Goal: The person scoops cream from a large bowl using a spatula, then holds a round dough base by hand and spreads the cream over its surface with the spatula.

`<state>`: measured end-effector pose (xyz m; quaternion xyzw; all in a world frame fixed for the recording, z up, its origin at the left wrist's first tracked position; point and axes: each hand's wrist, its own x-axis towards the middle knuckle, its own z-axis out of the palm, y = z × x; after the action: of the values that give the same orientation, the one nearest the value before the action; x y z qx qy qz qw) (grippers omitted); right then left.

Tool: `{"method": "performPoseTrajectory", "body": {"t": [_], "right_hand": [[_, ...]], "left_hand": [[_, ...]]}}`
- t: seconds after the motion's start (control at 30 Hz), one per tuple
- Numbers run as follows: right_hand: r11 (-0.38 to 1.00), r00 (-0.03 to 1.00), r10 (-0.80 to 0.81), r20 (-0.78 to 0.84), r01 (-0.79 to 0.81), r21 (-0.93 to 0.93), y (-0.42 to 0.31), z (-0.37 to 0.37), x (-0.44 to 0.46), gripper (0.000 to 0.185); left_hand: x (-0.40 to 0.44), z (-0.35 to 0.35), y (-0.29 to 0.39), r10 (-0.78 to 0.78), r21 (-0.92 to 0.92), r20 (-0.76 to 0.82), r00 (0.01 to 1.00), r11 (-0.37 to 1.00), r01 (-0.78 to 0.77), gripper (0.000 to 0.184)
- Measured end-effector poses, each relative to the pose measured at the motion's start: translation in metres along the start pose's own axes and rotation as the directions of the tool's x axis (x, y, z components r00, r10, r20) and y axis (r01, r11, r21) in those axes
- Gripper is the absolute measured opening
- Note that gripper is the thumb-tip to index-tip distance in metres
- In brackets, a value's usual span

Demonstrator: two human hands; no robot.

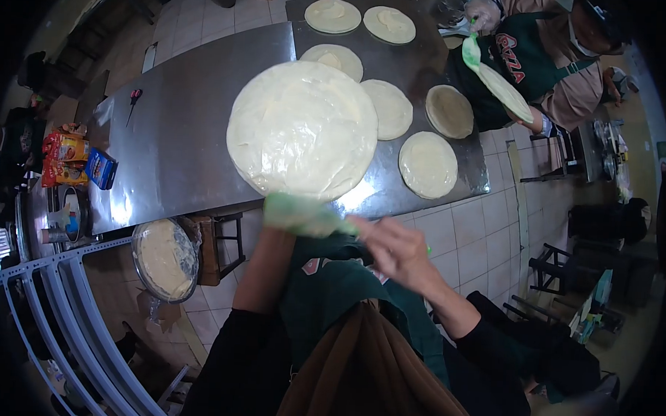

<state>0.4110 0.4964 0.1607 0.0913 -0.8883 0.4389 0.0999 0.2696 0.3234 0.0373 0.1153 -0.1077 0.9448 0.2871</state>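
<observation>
A large round pizza base (303,130), coated with a glossy pale cream spread, is held up close to me above the table. My left forearm (261,268) reaches up under its near edge, and the hand beneath it is hidden. My right hand (397,250) is closed round the handle of a green spatula (300,214), which is smeared by motion. The blade lies across the near rim of the base and over my left wrist; whether it touches the base I cannot tell.
Several smaller bases, such as one at the front right (428,165), lie on the metal table (196,122). A bowl of cream spread (166,259) stands at the left, near red packets (65,158) and scissors (133,102). A co-worker (529,61) holds another base and a green spatula.
</observation>
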Motion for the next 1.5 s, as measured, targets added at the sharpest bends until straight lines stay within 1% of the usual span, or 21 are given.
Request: {"method": "performPoseTrajectory", "body": {"t": [0.1, 0.23, 0.27, 0.33, 0.43, 0.5, 0.57, 0.6, 0.7, 0.73, 0.8, 0.9, 0.93, 1.0, 1.03, 1.13, 1.2, 1.3, 1.33, 1.4, 1.5], "right_hand": [[0.966, 0.934, 0.257, -0.25, -0.242, 0.087, 0.036, -0.014, 0.016, 0.028], [0.995, 0.977, 0.063, -0.204, -0.047, 0.084, 0.039, 0.017, -0.011, 0.032], [0.972, 0.983, 0.15, -0.107, -0.126, 0.198, 0.028, 0.025, -0.019, 0.036], [0.948, 0.977, -0.011, -0.213, 0.078, 0.308, 0.023, 0.041, -0.009, 0.037], [0.743, 0.88, 0.475, -0.011, -0.394, 0.541, 0.027, 0.028, 0.012, 0.037], [0.56, 0.863, 0.503, 0.032, -0.355, 0.749, 0.044, 0.009, 0.038, 0.035], [0.592, 0.882, 0.47, -0.002, -0.314, 0.742, 0.045, -0.018, 0.054, 0.032], [0.759, 0.903, 0.412, -0.127, -0.262, 0.596, 0.047, -0.021, 0.052, 0.032], [0.988, 0.927, 0.134, -0.349, -0.096, 0.123, 0.056, -0.009, 0.032, 0.031], [0.992, 0.954, 0.092, -0.284, -0.065, 0.104, 0.059, 0.01, 0.013, 0.032], [0.972, 0.978, 0.128, -0.163, -0.091, 0.214, 0.031, 0.038, -0.011, 0.036], [0.944, 0.989, 0.125, -0.08, -0.093, 0.317, 0.019, 0.048, -0.009, 0.036], [0.936, 0.988, 0.077, -0.131, -0.027, 0.35, 0.024, 0.047, 0.002, 0.035], [0.829, 0.936, 0.342, -0.081, -0.26, 0.495, 0.026, 0.027, 0.024, 0.036], [0.741, 0.876, 0.481, -0.025, -0.391, 0.545, 0.025, 0.013, 0.037, 0.038], [0.607, 0.862, 0.507, -0.007, -0.351, 0.713, 0.048, -0.015, 0.049, 0.035], [0.789, 0.884, 0.437, -0.167, -0.288, 0.542, 0.051, -0.02, 0.047, 0.033], [0.988, 0.911, 0.096, -0.402, -0.036, 0.153, 0.074, 0.016, 0.015, 0.031], [0.944, 0.93, 0.279, -0.237, -0.222, 0.243, 0.054, 0.022, 0.003, 0.029], [0.936, 0.97, 0.163, -0.178, -0.095, 0.338, 0.046, 0.046, -0.01, 0.031], [0.855, 0.967, 0.225, -0.117, -0.138, 0.501, 0.037, 0.043, 0.002, 0.034]], "left_hand": [[0.001, -0.002, 0.001, -0.001, -0.011, -0.012, 1.0, 1.0, 0.001, 0.074], [0.009, -0.001, -0.003, 0.034, -0.022, 0.024, 0.999, 0.999, -0.034, 0.075], [0.01, -0.003, -0.004, 0.046, -0.017, 0.05, 0.998, 0.999, -0.045, 0.075], [0.006, -0.006, -0.005, 0.063, -0.007, 0.089, 0.994, 0.998, -0.062, 0.075], [0.005, -0.004, -0.008, 0.048, 0.04, 0.129, 0.99, 0.998, -0.054, 0.077], [0.01, 0.015, -0.006, 0.003, 0.149, 0.116, 0.993, 0.989, -0.021, 0.079], [0.013, 0.024, -0.005, 0.016, 0.162, 0.079, 0.997, 0.986, -0.029, 0.081], [0.014, 0.024, -0.005, 0.056, 0.101, 0.058, 0.997, 0.993, -0.061, 0.082], [0.02, 0.041, -0.014, 0.207, 0.47, -0.221, 0.953, 0.879, -0.082, 0.084], [0.022, 0.049, -0.018, 0.297, 0.648, -0.321, 0.899, 0.761, -0.02, 0.085], [0.016, 0.007, -0.007, 0.007, 0.052, 0.038, 0.999, 0.999, -0.009, 0.082], [0.001, -0.034, 0.012, -0.002, -0.217, 0.166, 0.986, 0.975, 0.039, 0.079], [-0.001, -0.039, 0.013, 0.013, -0.187, 0.127, 0.992, 0.982, 0.012, 0.079], [0.014, -0.004, -0.003, 0.043, -0.108, 0.068, 0.997, 0.993, -0.036, 0.078], [0.02, 0.013, -0.009, 0.071, 0.044, -0.003, 0.997, 0.997, -0.071, 0.078], [0.027, 0.04, -0.014, 0.213, 0.574, -0.197, 0.957, 0.816, -0.063, 0.079], [0.026, 0.033, -0.011, 0.26, 0.708, -0.178, 0.949, 0.703, -0.06, 0.079], [0.037, 0.018, -0.01, 0.124, 0.377, 0.058, 0.991, 0.916, -0.136, 0.08], [0.037, 0.011, -0.01, 0.108, 0.28, 0.124, 0.986, 0.95, -0.14, 0.08], [0.037, 0.002, -0.005, 0.1, 0.19, 0.206, 0.973, 0.972, -0.14, 0.081], [0.038, -0.003, 0.005, 0.237, 0.03, -0.325, 0.915, 0.97, -0.241, 0.083]]}}
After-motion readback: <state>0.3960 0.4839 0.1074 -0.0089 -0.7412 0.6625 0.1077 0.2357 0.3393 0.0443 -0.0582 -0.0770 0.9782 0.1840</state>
